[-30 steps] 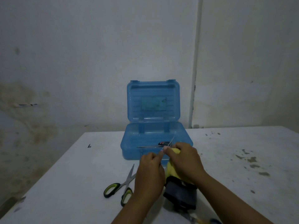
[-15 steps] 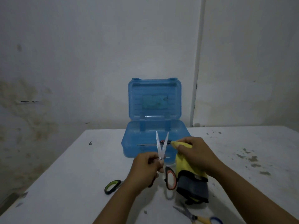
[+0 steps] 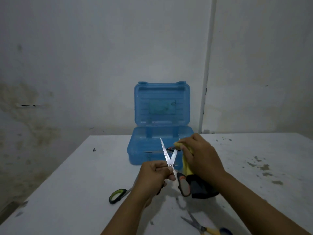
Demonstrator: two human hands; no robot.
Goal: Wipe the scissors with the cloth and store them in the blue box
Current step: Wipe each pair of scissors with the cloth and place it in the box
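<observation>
My left hand [image 3: 153, 175] grips a pair of scissors [image 3: 167, 157] near the pivot, blades spread in a V and pointing up, one black-and-orange handle loop hanging below. My right hand [image 3: 201, 156] pinches a yellow and dark grey cloth [image 3: 187, 167] around the right blade near its tip. Just behind stands the blue box [image 3: 140, 150] with its lid upright; another pair of scissors lies inside it.
Green-handled scissors [image 3: 118, 195] lie on the white table [image 3: 67, 184] under my left wrist. Yellow-and-blue-handled scissors [image 3: 205, 228] lie near the front edge. Dark stains mark the table's right side. A wall stands close behind.
My right hand with the cloth has slid up along the right blade to its tip. The left hand keeps the open scissors upright in about the same place.
</observation>
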